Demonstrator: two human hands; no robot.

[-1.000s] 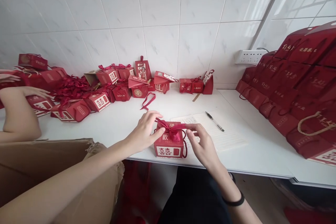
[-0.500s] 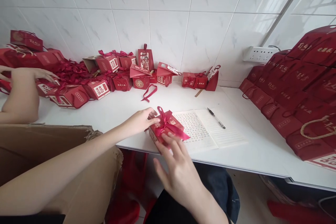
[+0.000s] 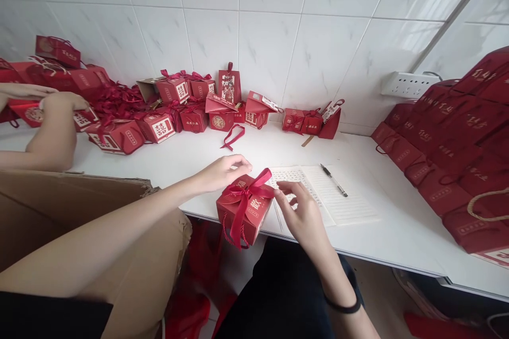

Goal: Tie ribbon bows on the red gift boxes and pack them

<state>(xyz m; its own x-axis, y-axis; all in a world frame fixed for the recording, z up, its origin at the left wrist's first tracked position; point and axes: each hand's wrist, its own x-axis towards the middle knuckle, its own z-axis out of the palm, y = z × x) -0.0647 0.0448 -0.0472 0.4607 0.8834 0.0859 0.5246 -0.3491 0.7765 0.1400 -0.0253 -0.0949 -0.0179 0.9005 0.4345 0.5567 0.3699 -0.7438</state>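
A small red gift box (image 3: 243,211) tied with a red ribbon bow hangs tilted over the front edge of the white table (image 3: 191,156). My left hand (image 3: 220,172) pinches the box's top at its far side and holds it up. My right hand (image 3: 301,213) is beside the box's right face, fingers curled and touching the ribbon's end. A red cord loop dangles below the box.
Many red gift boxes (image 3: 159,127) and loose ribbons lie along the tiled wall. Large red bags (image 3: 449,148) are stacked at the right. A sheet of paper (image 3: 334,198) with a pen (image 3: 334,180) lies beside my right hand. Another person's arm (image 3: 43,137) works at the left. An open cardboard carton (image 3: 79,212) stands below left.
The box has been lifted off the table and tilted toward me over the edge. My right hand moved from under the box to its right side. The view has shifted right.
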